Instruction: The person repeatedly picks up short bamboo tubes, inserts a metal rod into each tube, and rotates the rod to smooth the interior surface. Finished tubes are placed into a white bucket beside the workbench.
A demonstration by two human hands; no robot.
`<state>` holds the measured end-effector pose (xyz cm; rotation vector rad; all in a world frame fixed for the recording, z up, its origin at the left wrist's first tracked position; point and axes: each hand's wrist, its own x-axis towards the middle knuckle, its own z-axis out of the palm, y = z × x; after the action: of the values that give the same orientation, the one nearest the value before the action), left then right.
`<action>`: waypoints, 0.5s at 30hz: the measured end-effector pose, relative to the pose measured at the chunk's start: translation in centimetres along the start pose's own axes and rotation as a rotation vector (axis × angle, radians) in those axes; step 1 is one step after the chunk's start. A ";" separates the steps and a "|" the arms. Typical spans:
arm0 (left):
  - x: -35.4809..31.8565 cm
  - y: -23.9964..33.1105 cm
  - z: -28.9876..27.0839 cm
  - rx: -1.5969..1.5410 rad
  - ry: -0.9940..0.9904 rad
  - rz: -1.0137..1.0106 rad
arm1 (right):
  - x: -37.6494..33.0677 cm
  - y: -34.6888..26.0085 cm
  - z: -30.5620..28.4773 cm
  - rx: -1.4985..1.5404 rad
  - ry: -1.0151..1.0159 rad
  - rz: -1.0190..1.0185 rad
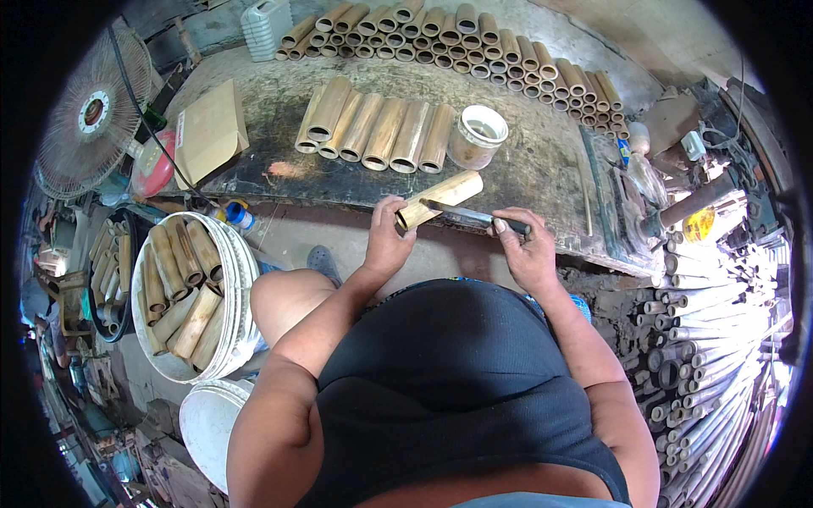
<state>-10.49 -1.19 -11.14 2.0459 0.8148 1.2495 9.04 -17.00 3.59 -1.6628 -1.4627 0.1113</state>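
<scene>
My left hand [390, 237] is closed around the near left end of a cut bamboo tube [456, 190], held tilted just off the table's front edge. In my right hand [527, 252] is a slim paintbrush [466, 216] with a dark handle. Its dark tip lies against the side of the tube near my left fingers. Just behind the tube stands a white-rimmed tub [477, 140] with brownish, stained sides and what looks like liquid inside. To its left, a row of bamboo tubes [366, 127] lies side by side, with one on top.
More bamboo tubes [432, 38] are stacked along the wall. On my left stand a bucket [241, 292] of tubes, a fan [93, 110] and a cardboard piece [212, 135]. Long poles [711, 364] pile up at the right. A bar [597, 190] lies on the worn table [533, 203].
</scene>
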 end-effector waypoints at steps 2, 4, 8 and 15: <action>0.0 0.0 0.0 -0.005 0.000 -0.007 | 0.1 -0.1 -0.2 -0.053 -0.062 -0.035; 0.0 0.0 0.0 0.010 0.001 0.007 | 0.1 -0.3 -0.3 0.007 -0.075 0.054; 0.0 0.1 -0.1 0.020 0.001 0.007 | 0.1 -0.4 -0.4 -0.048 -0.082 0.008; -0.1 0.1 0.0 0.008 0.001 0.006 | 0.1 0.1 -0.3 -0.068 -0.054 -0.062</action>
<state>-10.47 -1.31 -11.10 2.0554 0.8153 1.2534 9.30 -17.06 3.71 -1.6781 -1.5728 0.0735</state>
